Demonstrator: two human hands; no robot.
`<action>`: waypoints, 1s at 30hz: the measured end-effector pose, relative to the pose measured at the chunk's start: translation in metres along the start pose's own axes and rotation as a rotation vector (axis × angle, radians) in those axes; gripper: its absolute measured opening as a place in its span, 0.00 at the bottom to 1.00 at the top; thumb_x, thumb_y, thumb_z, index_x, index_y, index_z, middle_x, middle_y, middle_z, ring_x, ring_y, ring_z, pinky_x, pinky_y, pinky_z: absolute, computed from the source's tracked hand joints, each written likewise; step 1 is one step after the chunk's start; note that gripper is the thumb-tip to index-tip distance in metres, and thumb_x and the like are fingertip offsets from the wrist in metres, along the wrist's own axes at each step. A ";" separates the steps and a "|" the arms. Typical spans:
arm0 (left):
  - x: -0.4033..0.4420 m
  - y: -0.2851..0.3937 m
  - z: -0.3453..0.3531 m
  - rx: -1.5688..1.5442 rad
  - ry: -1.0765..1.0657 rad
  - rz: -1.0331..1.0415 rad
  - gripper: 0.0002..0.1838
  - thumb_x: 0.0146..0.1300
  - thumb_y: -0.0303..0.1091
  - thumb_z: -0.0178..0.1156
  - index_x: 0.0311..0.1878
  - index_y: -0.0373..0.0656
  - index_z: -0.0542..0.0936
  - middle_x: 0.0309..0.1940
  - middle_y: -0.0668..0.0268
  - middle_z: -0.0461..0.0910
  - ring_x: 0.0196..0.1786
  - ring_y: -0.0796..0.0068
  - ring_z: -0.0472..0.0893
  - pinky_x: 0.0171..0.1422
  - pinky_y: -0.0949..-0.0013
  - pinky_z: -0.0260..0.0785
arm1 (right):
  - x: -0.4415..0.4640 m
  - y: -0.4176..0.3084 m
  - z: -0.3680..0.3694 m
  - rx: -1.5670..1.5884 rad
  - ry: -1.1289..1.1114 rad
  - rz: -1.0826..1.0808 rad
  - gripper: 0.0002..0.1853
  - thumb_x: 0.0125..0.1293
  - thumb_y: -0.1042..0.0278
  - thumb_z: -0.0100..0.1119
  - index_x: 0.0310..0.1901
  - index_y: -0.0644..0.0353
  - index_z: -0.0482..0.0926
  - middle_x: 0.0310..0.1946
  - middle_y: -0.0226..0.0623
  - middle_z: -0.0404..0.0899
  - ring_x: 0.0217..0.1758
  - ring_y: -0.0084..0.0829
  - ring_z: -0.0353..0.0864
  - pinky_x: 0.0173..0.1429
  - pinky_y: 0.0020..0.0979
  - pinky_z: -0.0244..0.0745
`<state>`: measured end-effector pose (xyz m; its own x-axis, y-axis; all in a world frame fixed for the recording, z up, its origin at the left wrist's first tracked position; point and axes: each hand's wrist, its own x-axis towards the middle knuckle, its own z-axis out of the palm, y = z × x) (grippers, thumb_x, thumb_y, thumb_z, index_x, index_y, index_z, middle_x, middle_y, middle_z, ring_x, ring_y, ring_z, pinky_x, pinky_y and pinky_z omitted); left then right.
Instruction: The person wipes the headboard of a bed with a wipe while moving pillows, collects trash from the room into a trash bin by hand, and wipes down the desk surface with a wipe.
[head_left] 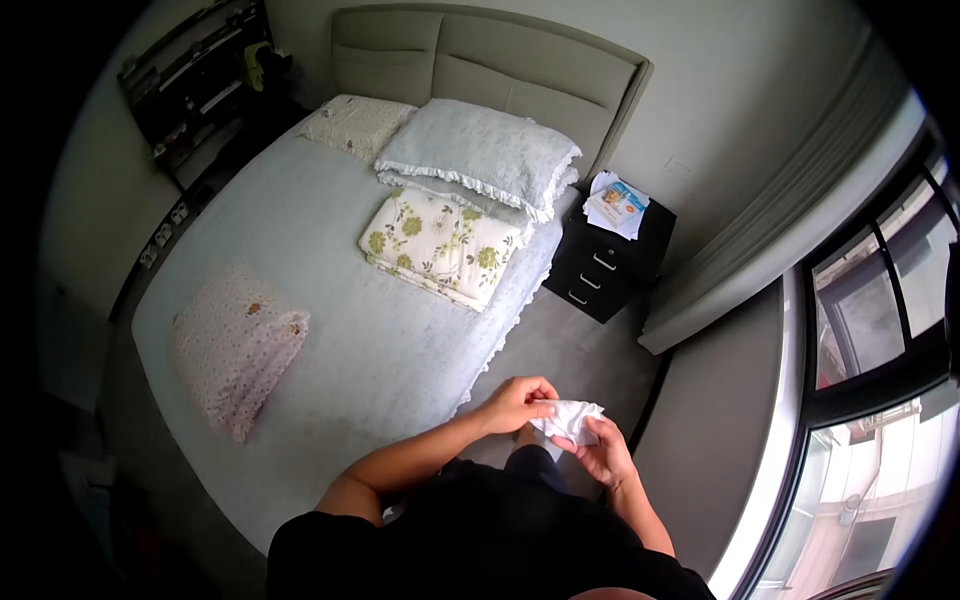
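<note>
A crumpled white cloth or tissue (570, 418) is held between my two hands in front of my body, beside the bed's edge; its exact kind is unclear. My left hand (517, 403) pinches its left end between thumb and fingers. On the opposite side, my right hand (603, 452) grips the lower right part, thumb on top. The nearest large thing is the bed (400, 370), to the left of my hands, covered with a pale blue ruffled sheet.
On the bed lie a blue ruffled pillow (480, 145), a smaller patterned pillow (355, 125), a folded floral quilt (440, 240) and a pinkish patterned cloth (240, 350). A black nightstand (600, 265) bears papers (617, 205). Curtain (780, 190) and window (870, 300) stand right.
</note>
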<state>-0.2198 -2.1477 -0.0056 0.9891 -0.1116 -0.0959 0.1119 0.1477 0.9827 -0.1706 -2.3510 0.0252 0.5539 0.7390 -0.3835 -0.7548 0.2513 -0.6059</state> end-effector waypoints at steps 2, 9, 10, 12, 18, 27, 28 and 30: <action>0.045 0.001 -0.026 -0.014 0.132 -0.015 0.09 0.59 0.25 0.58 0.43 0.36 0.75 0.34 0.68 0.77 0.35 0.82 0.76 0.40 0.78 0.69 | 0.059 -0.044 -0.005 0.000 -0.031 0.096 0.18 0.65 0.71 0.47 0.53 0.76 0.65 0.50 0.51 0.71 0.53 0.43 0.75 0.56 0.43 0.76; 0.168 0.063 -0.102 -0.065 0.506 -0.023 0.11 0.59 0.31 0.62 0.41 0.35 0.75 0.33 0.67 0.78 0.34 0.83 0.76 0.39 0.78 0.68 | 0.244 -0.185 0.002 -0.106 -0.219 0.354 0.17 0.66 0.73 0.47 0.53 0.75 0.66 0.50 0.51 0.72 0.52 0.41 0.76 0.56 0.41 0.76; 0.183 0.063 -0.116 -0.064 0.548 -0.018 0.11 0.58 0.31 0.62 0.41 0.35 0.76 0.32 0.67 0.78 0.34 0.83 0.76 0.39 0.78 0.68 | 0.269 -0.197 0.003 -0.113 -0.238 0.377 0.17 0.66 0.73 0.48 0.53 0.75 0.67 0.50 0.50 0.72 0.52 0.41 0.76 0.56 0.41 0.76; 0.210 0.059 -0.140 -0.070 0.624 -0.013 0.10 0.58 0.31 0.62 0.39 0.35 0.76 0.31 0.67 0.78 0.34 0.83 0.75 0.40 0.78 0.68 | 0.311 -0.215 0.004 -0.128 -0.265 0.421 0.17 0.66 0.73 0.48 0.52 0.75 0.67 0.50 0.50 0.73 0.52 0.41 0.76 0.56 0.41 0.76; 0.323 0.047 -0.241 0.118 0.624 -0.130 0.13 0.63 0.37 0.55 0.30 0.36 0.77 0.17 0.73 0.71 0.20 0.84 0.67 0.26 0.76 0.61 | 0.424 -0.275 -0.008 -0.090 -0.093 0.353 0.14 0.65 0.75 0.50 0.50 0.72 0.68 0.49 0.46 0.73 0.51 0.40 0.76 0.56 0.42 0.76; 0.516 0.060 -0.451 -0.999 0.733 0.094 0.07 0.64 0.26 0.48 0.44 0.40 0.73 0.27 0.67 0.71 0.23 0.80 0.67 0.27 0.75 0.61 | 0.605 -0.475 0.008 -0.346 0.115 -0.170 0.09 0.65 0.74 0.50 0.45 0.66 0.72 0.41 0.37 0.76 0.46 0.31 0.77 0.55 0.39 0.76; 0.534 0.062 -0.471 -1.073 0.768 0.125 0.08 0.63 0.25 0.49 0.44 0.41 0.72 0.29 0.66 0.72 0.24 0.81 0.68 0.27 0.75 0.61 | 0.633 -0.497 0.015 -0.405 0.104 -0.234 0.09 0.65 0.74 0.51 0.45 0.66 0.72 0.41 0.36 0.76 0.46 0.30 0.77 0.55 0.39 0.75; 0.564 0.063 -0.503 -1.189 0.832 0.139 0.08 0.62 0.26 0.51 0.44 0.43 0.73 0.29 0.67 0.73 0.24 0.79 0.68 0.27 0.74 0.62 | 0.698 -0.531 0.031 -0.558 0.066 -0.353 0.09 0.64 0.74 0.51 0.45 0.67 0.73 0.43 0.37 0.75 0.47 0.29 0.76 0.55 0.37 0.75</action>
<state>0.3931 -1.7069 -0.0777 0.7202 0.4995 -0.4815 -0.3844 0.8650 0.3224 0.6063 -1.9495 0.1008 0.7681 0.6276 -0.1270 -0.2385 0.0963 -0.9663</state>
